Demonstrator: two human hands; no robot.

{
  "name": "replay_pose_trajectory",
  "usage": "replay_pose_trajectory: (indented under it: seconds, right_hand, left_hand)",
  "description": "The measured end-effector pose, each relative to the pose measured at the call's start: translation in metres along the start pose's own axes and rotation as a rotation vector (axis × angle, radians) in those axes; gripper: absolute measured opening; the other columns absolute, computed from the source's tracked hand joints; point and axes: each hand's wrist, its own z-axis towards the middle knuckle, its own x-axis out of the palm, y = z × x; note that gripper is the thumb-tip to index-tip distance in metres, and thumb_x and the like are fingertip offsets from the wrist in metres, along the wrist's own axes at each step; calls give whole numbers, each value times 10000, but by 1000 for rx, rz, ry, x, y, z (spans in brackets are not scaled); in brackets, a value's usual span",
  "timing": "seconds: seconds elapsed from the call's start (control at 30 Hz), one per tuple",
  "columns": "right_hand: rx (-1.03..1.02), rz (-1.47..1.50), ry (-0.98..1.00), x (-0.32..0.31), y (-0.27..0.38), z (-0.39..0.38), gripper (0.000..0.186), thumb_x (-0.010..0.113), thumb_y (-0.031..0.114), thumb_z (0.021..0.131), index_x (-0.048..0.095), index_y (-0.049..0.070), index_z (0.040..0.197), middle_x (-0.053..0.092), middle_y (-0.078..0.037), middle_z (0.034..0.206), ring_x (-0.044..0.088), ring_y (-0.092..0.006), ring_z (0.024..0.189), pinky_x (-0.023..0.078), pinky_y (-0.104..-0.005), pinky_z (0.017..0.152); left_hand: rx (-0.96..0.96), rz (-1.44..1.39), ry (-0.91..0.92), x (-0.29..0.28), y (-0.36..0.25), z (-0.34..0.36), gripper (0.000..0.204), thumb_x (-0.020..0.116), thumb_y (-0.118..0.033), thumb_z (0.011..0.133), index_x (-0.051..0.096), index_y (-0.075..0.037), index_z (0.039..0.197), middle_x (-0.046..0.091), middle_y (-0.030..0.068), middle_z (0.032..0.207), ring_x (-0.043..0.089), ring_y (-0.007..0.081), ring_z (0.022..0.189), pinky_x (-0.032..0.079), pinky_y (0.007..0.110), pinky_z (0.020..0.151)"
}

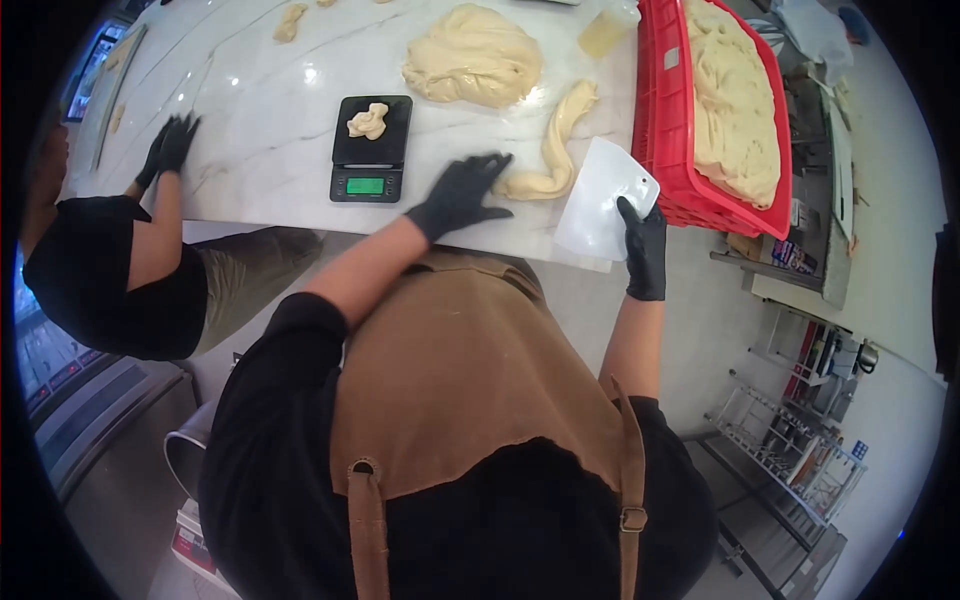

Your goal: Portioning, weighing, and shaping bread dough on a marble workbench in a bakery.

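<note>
Black gloves cover both of my hands. My left hand (462, 197) is spread low over the marble counter, its fingertips close to the near end of a long curved dough strip (556, 142). Whether it touches the dough I cannot tell. In my right hand (643, 245) is a white plastic dough scraper (603, 203), gripped at its right corner over the counter's front edge. Left of my left hand stands a black digital scale (370, 150) with a small dough piece (367, 121) on its plate. Beyond lies a large dough mound (473, 57).
A red crate (668, 130) full of dough (735, 100) stands at the right. A clear container (608, 28) of yellowish liquid sits at the back. At the left, a co-worker's gloved hands (172, 150) rest on the marble counter (250, 120). A wire rack (780, 440) stands lower right.
</note>
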Motion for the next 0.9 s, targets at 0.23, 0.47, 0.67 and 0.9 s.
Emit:
replay_pose_trajectory:
  seconds: [0.23, 0.47, 0.67, 0.9]
  right_hand:
    - [-11, 39, -50, -18, 15, 8, 347, 670, 104, 891, 627, -49, 1199, 704, -129, 1097, 659, -207, 960, 503, -332, 861]
    - [-51, -6, 76, -2, 1, 16, 388, 673, 106, 891, 607, -67, 1231, 686, -140, 1160, 644, -227, 1037, 483, -339, 917]
    - [-73, 24, 57, 5, 14, 30, 425, 681, 84, 888, 585, -70, 1272, 676, -133, 1184, 647, -218, 1043, 487, -333, 920]
    - [-82, -38, 24, 19, 22, 21, 432, 692, 103, 883, 590, -66, 1268, 679, -135, 1174, 644, -211, 1028, 490, -328, 903]
  left_hand:
    - [109, -429, 296, -1, -38, 41, 336, 756, -344, 800, 661, -81, 987, 675, 168, 901, 655, 384, 847, 501, 462, 768]
    - [3, 44, 27, -6, 5, -24, 800, 778, -395, 770, 464, -87, 1439, 565, 174, 1264, 569, 349, 1095, 472, 467, 877]
    - [-433, -813, 206, -15, -26, 17, 329, 640, -270, 896, 656, -21, 1110, 677, 220, 965, 650, 399, 957, 513, 467, 870]
    - [-215, 65, -478, -49, 53, -33, 275, 725, -178, 830, 683, -83, 1084, 634, 158, 1109, 613, 346, 1029, 491, 455, 886]
